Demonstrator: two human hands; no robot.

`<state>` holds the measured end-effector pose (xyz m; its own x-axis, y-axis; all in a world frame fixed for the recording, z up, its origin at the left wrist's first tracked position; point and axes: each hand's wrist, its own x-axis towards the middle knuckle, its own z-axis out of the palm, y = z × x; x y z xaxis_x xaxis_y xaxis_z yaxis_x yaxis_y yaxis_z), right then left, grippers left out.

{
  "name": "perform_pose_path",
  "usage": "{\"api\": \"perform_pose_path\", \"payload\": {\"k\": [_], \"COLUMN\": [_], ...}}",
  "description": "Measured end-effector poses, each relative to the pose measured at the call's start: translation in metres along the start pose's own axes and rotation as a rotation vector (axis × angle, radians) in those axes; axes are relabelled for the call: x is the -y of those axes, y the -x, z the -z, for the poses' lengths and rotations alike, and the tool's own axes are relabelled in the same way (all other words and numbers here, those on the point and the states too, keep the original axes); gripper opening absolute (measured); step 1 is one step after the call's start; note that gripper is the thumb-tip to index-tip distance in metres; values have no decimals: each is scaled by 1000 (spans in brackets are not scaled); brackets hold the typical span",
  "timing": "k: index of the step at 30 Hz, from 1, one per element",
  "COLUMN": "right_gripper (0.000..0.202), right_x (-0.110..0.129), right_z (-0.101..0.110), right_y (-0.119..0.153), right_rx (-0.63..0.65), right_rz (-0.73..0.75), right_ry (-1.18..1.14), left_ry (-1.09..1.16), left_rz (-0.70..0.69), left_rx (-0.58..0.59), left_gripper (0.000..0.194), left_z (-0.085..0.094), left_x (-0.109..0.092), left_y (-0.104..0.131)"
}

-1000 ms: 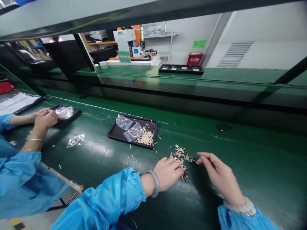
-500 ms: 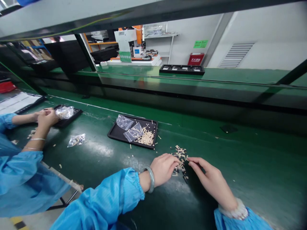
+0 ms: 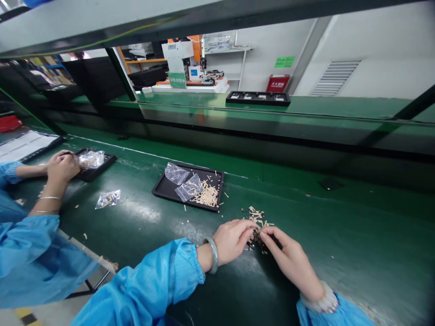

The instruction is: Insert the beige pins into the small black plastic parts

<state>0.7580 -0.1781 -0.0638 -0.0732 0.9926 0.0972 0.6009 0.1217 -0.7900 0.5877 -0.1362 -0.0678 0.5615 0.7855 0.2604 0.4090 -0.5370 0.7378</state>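
A loose pile of small beige and black strips (image 3: 256, 216) lies on the green tabletop between my hands. My left hand (image 3: 234, 241), with a bangle at the wrist, bends over the pile's near left side, its fingers pinched together on something too small to name. From the right, my right hand (image 3: 290, 256) meets it, thumb and index fingertip closed together at the pile; what they pinch cannot be made out. The fingertips of both hands nearly touch. Beyond my left hand stands a black tray (image 3: 165, 187) holding many beige strips (image 3: 206, 194) and clear plastic bags (image 3: 190, 187).
At left, a co-worker's hands (image 3: 63, 167) work beside another black tray (image 3: 98, 171) with a plastic bag. A small bag of pieces (image 3: 108, 199) lies between us. A dark flat piece (image 3: 330, 184) rests at the right. An overhead shelf (image 3: 102, 27) spans the top.
My right hand has moved left, bringing its fingertips against those of my left hand over the pile. The left hand has barely shifted. The co-worker's hands have moved slightly.
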Motion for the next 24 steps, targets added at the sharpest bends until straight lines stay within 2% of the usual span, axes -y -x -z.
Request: {"api": "perform_pose_path", "payload": {"k": [5, 9, 16, 20, 24], "right_gripper": [31, 38, 36, 36, 27], "right_x": [1, -1, 8, 7, -7], "right_z": [1, 0, -2, -1, 2], "right_y": [0, 0, 1, 1, -1], "right_rx": [-11, 36, 117, 81, 11], "right_rz": [-55, -69, 8, 29, 53], "right_ry": [2, 9, 23, 78, 187], "left_ry": [-1, -17, 40, -16, -118], "left_rz": [-48, -97, -60, -22, 62], "left_rx": [-7, -29, -35, -79, -98], "left_gripper": [23, 21, 17, 15, 17], "left_z": [0, 2, 2, 2, 3], "left_x": [2, -1, -6, -5, 1], "left_y": [-2, -2, -1, -2, -4]}}
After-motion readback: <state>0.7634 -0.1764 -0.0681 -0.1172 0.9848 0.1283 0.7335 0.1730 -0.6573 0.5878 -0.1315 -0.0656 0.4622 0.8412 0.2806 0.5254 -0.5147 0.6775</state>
